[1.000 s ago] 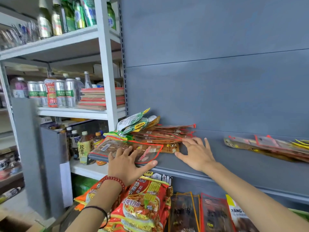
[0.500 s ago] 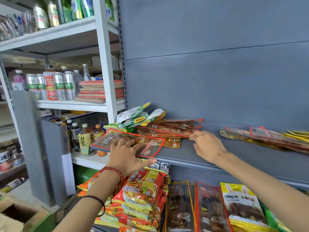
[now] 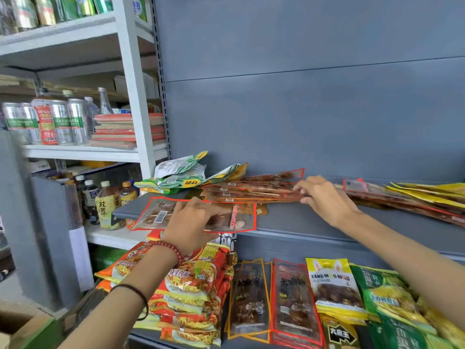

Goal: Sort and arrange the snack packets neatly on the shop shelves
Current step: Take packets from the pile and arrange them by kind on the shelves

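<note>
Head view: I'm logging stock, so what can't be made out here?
All in the head view:
Red-edged packet: middle covered by left hand.
Brown packet stack: count lost in overlap; right hand hides its end, grip unclear.
Yellow packets: cut off by right edge.
Top-shelf bottles: cut off by top edge, blurred.

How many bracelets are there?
2: a red beaded bracelet on the left wrist, and a thin black cord band farther up that forearm. The right arm shows none.
</note>
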